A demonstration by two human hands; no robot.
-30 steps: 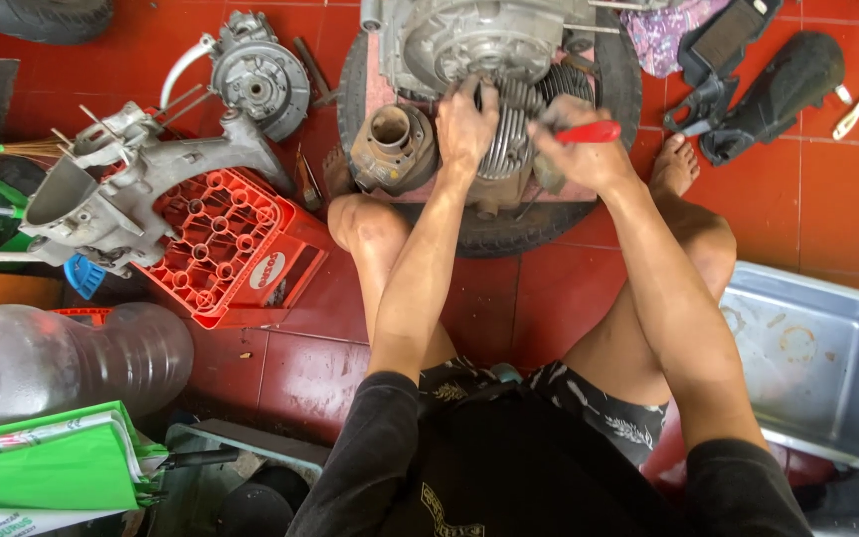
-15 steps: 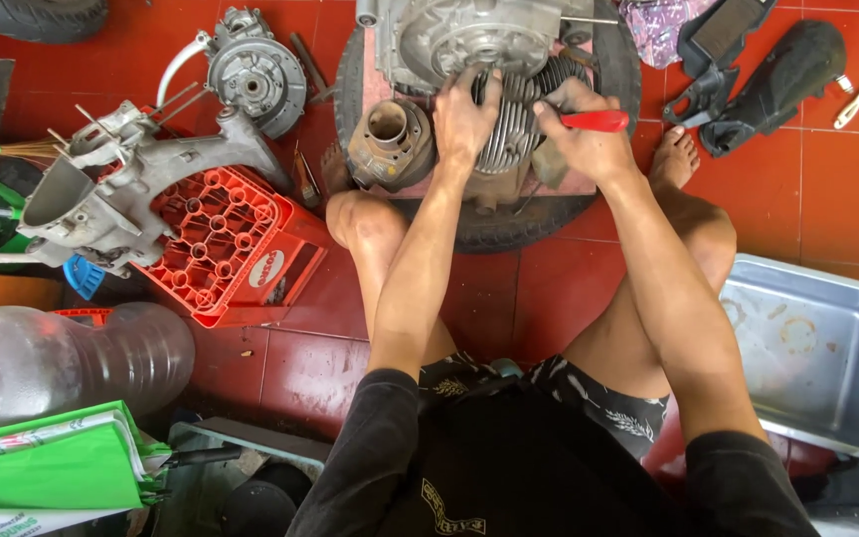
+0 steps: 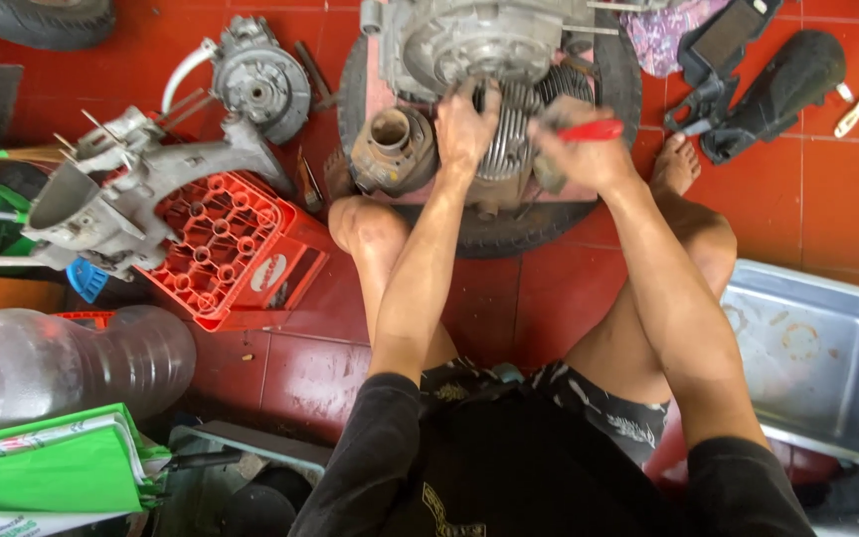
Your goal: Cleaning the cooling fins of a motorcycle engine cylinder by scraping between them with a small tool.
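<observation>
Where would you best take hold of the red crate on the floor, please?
Judging by its pose, grip the red crate by its near rim, coming from its bare near right corner. Its open grid top faces up, and the grey engine casing rests over its far left side, so that side looks blocked.

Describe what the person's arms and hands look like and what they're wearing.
Both arms are bare from the upper arm down, with short black sleeves at the shoulders. The left hand and right hand wear no gloves; no watch or rings show. Dark patterned shorts cover the lap, and the black shirt carries a small yellowish print.
</observation>
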